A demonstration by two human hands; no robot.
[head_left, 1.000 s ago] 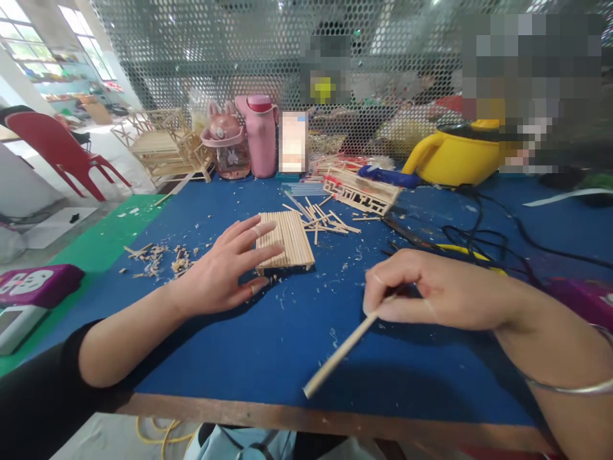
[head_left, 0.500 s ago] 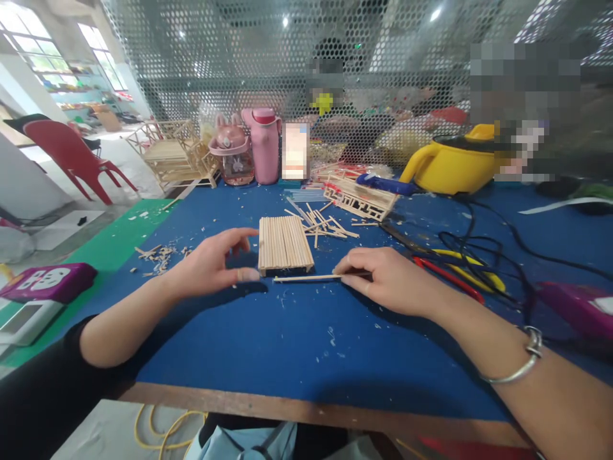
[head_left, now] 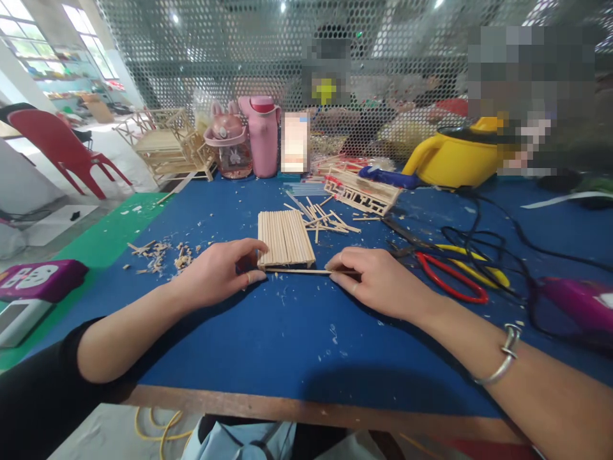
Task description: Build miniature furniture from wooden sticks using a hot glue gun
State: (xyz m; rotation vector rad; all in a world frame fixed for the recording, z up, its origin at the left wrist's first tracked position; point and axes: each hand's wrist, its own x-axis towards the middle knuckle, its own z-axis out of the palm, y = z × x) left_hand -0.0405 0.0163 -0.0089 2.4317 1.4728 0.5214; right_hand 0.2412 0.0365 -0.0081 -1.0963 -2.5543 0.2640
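A flat panel of wooden sticks point(head_left: 284, 237) lies on the blue table point(head_left: 297, 345). My right hand point(head_left: 378, 281) pinches a thin wooden stick point(head_left: 297, 271) and holds it level against the panel's near edge. My left hand point(head_left: 220, 271) is curled at the panel's near left corner, thumb and forefinger closed on the stick's left end. Loose sticks point(head_left: 323, 220) lie just behind the panel.
Red-handled cutters point(head_left: 450, 278) and black cables point(head_left: 483, 239) lie to the right, a purple device point(head_left: 575, 303) beyond. A stick lattice piece point(head_left: 359, 191), pink bottles point(head_left: 261, 137), a yellow kettle point(head_left: 454, 153) and a stick model house point(head_left: 165, 147) stand at the back. Wood chips point(head_left: 158, 255) lie left.
My right hand brought the stick from the table's front up to the panel's near edge. My left hand left the panel's top and closed on its near left corner.
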